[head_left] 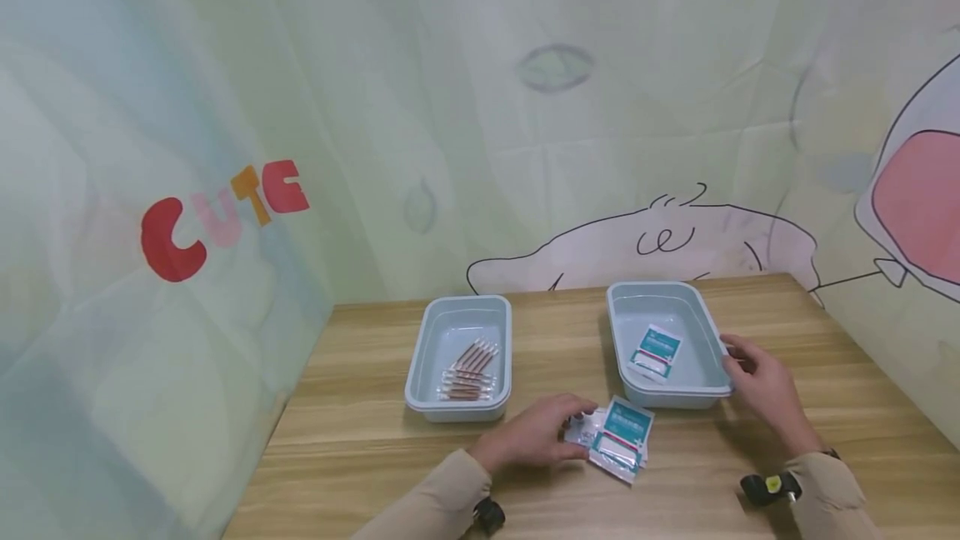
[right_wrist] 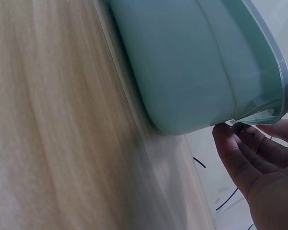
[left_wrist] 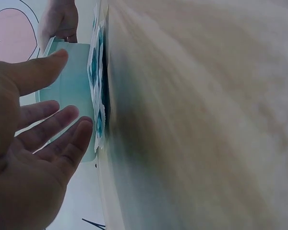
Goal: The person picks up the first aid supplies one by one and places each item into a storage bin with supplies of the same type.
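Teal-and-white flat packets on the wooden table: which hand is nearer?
Left. The left hand is just left of the packets; the right hand is farther away, beyond them, at the right rim of the right-hand light-blue plastic tray.

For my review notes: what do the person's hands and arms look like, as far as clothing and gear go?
The left hand and right hand are ungloved. The left sleeve and right sleeve are plain beige. A small black device sits by the left cuff; its right counterpart bears a yellowish mark.
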The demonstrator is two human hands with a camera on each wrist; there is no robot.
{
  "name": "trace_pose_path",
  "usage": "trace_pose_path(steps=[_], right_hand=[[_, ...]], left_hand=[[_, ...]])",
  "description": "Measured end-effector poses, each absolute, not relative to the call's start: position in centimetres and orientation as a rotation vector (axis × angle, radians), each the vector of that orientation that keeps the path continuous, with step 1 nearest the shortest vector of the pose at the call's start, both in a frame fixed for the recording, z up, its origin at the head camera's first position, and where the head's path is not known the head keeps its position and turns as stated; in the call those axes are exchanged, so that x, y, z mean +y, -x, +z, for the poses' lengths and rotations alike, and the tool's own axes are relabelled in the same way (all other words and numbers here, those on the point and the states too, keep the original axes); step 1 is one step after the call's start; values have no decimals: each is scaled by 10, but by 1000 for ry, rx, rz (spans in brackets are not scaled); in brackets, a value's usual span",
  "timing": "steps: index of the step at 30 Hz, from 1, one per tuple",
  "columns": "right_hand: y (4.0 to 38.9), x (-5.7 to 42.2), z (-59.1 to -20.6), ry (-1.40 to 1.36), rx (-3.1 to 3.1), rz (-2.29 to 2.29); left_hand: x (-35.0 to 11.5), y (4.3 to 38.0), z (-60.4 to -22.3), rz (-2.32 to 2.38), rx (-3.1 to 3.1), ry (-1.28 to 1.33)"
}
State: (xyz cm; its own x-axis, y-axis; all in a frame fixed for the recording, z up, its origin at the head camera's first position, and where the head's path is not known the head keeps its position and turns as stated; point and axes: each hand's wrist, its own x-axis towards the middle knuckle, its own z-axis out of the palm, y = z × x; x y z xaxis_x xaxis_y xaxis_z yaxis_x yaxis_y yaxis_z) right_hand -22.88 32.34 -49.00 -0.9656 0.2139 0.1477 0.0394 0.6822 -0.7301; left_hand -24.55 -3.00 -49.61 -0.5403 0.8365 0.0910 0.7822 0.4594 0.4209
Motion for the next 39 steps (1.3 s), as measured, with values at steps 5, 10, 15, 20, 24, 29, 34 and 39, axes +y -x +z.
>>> trace_pose_path(steps=[5, 10, 15, 20, 24, 29, 34, 39], right_hand=[[229, 323, -491, 202, -2676, 1148], [230, 323, -492, 198, -2669, 1141], [230, 323, -492, 197, -2666, 1141], [231, 323, -492, 198, -2670, 1140], [231, 323, -492, 203, -2673, 1144], [231, 324, -492, 201, -2673, 1159], [230, 324, -492, 206, -2675, 1168], [230, 325, -493, 212, -2677, 1165]], left_hand=[[-29, 247, -499, 610, 2589, -1458], [-29, 249, -503, 598, 2600, -1452], [-29, 251, -502, 587, 2601, -1413], [-30, 252, -500, 575, 2609, -1385], [-30, 252, -500, 575, 2608, -1374], [-29, 252, -499, 537, 2604, -1371], [-29, 252, -500, 507, 2603, -1376], [-29, 254, -504, 448, 2616, -1410]])
